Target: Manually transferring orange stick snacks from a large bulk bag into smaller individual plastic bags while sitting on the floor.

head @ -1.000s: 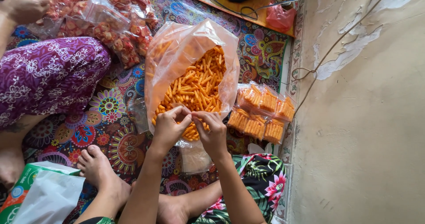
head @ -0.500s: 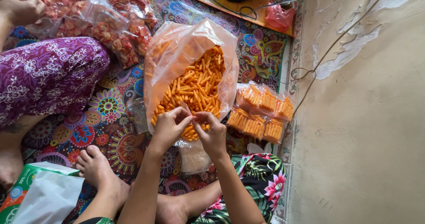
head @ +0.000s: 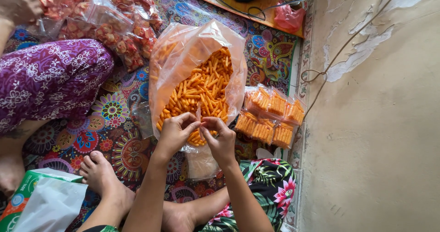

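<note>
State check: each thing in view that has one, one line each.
Big snack bag: open, part full of orange sticks.
Small clear bag: empty, pinched between both hands.
Left hand: pinching the bag.
Right hand: pinching the bag.
Small stick packs: filled, lying beside the big bag.
Red snack packs: filled, piled.

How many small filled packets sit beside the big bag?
6 packets: three in back, three in front, right of the big bag; others may hide beneath.

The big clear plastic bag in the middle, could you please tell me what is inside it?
The big plastic bag holds orange snack sticks. Both hands cover its near end.
</note>
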